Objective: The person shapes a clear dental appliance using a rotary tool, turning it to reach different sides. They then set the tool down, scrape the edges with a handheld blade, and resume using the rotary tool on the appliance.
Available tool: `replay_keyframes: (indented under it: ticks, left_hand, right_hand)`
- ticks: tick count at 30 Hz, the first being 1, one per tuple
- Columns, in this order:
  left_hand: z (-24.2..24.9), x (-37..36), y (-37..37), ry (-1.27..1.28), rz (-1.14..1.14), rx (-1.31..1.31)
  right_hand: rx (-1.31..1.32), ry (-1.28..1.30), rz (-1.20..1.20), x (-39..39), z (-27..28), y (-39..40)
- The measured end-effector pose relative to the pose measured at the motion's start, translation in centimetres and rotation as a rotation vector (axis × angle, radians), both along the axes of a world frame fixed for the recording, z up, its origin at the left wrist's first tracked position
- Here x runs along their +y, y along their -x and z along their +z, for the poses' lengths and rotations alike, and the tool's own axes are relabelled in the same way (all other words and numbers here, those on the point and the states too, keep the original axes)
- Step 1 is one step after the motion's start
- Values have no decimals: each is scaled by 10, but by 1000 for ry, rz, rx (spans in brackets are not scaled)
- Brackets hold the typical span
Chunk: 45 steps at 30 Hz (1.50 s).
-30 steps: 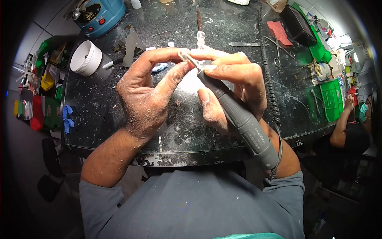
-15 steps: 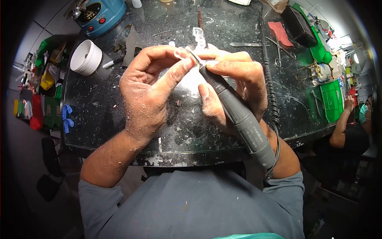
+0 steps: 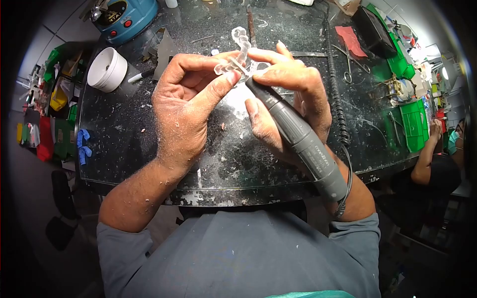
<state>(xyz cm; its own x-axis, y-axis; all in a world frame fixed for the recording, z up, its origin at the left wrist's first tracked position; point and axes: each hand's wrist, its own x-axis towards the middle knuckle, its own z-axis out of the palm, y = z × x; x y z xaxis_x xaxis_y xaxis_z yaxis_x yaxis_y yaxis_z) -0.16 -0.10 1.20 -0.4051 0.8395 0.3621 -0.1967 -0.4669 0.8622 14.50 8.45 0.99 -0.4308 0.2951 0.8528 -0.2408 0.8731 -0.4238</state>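
A clear, curved plastic piece [image 3: 240,40] is pinched between the thumb and fingers of my left hand [image 3: 181,111], one end standing up above the fingertips. My right hand [image 3: 293,99] grips a black corded handpiece [image 3: 303,139], its tip against the lower part of the clear piece. Fingers of my right hand are close to the piece too; whether they press on it is hard to tell. White dust coats both hands and lies on the black table [image 3: 223,174] beneath them.
A white tub [image 3: 107,70], a marker [image 3: 140,76] and a blue machine [image 3: 126,20] are at the left. A coiled cord [image 3: 336,94], scissors [image 3: 349,64], red sheet [image 3: 351,41] and green bin [image 3: 415,124] lie right. A person's arm [image 3: 426,159] is at far right.
The clear piece has turned in my left fingers, so more of it shows above them. The handpiece tip has shifted slightly left, and my right fingers have lifted a little.
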Motion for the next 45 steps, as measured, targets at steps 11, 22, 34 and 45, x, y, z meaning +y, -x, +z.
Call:
replay_keyframes:
  ticks: [11, 22, 34, 45]
  left_hand:
    - [-4, 3, 5, -50, 34, 98]
    - [-4, 3, 7, -39, 45, 108]
    - [-5, 4, 8, -76, 65, 175]
    - [-4, 2, 3, -22, 31, 81]
  right_hand:
    - [-54, 120, 27, 1, 4, -6]
    - [-81, 165, 69, 3, 7, -9]
    - [-63, 213, 72, 2, 6, -8]
    - [-9, 177, 95, 2, 6, -4]
